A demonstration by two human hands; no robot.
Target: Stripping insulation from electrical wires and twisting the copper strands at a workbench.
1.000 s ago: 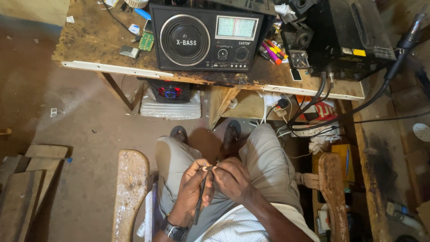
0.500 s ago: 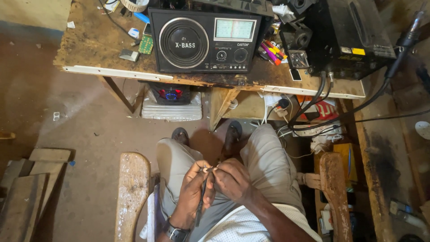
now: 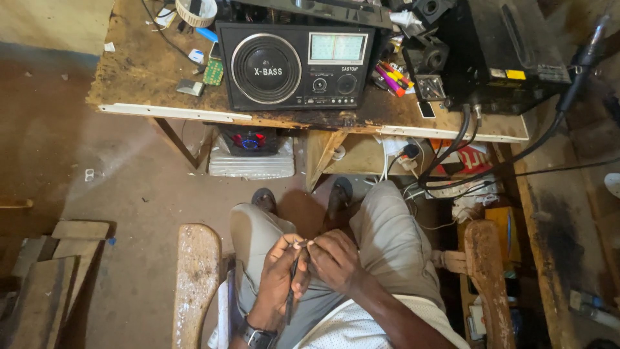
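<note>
My two hands meet over my lap, above grey trousers. My left hand (image 3: 279, 271), a watch on its wrist, pinches the top of a thin dark wire (image 3: 290, 294) that hangs down between my thighs. My right hand (image 3: 332, 258) is closed on the same wire's upper end, fingertips touching those of the left. What the fingertips do to the wire is too small to see. On the worn wooden workbench (image 3: 148, 84) ahead stands a black portable radio (image 3: 297, 64) with a round speaker and a tuning dial.
A black box with thick cables (image 3: 491, 52) sits at the bench's right end, coloured markers (image 3: 391, 77) beside the radio. A small speaker on a plastic-wrapped block (image 3: 250, 152) lies under the bench. Chair arms (image 3: 197, 278) flank my legs; wooden planks (image 3: 45, 278) are stacked at left.
The view has shifted slightly; both hands stay together on the wire over my lap, with only small finger movements.
</note>
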